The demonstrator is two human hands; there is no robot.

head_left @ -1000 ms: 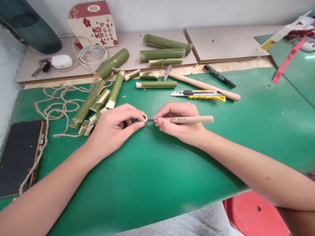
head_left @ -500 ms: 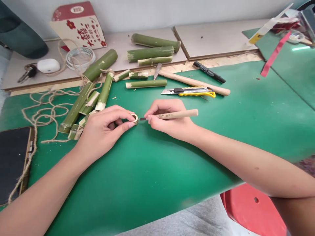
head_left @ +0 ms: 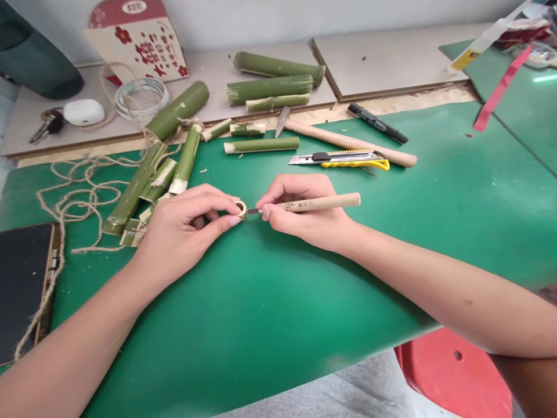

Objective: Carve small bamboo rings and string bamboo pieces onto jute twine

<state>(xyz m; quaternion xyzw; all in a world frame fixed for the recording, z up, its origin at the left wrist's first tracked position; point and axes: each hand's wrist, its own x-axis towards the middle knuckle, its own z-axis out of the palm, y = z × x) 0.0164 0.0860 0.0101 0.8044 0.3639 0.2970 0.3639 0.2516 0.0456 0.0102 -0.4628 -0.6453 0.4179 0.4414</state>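
Between the thumb and index finger of my left hand (head_left: 191,223) is a small bamboo ring (head_left: 242,210), its round opening tilted toward me. My right hand (head_left: 304,212) holds a carving knife (head_left: 324,202) like a pen; the handle is pale wood with printed characters. The knife's short metal blade points left, and its tip is at the ring's right side; whether it cuts into the wall cannot be made out. Just left of my left hand lie cut green bamboo pieces (head_left: 138,186). A yellow utility knife (head_left: 342,159) rests beyond my right hand.
Behind the hands are a wooden-handled hammer (head_left: 352,139), a black marker (head_left: 378,123) and more bamboo tubes (head_left: 270,90). Loose twine (head_left: 89,197) trails at left, near a dark tablet-like board (head_left: 24,290). A red stool (head_left: 456,371) stands below the green table edge.
The view has shifted slightly, so things at the right appear farther right. Both hands keep their grips, and the blade tip stays at the bamboo ring.
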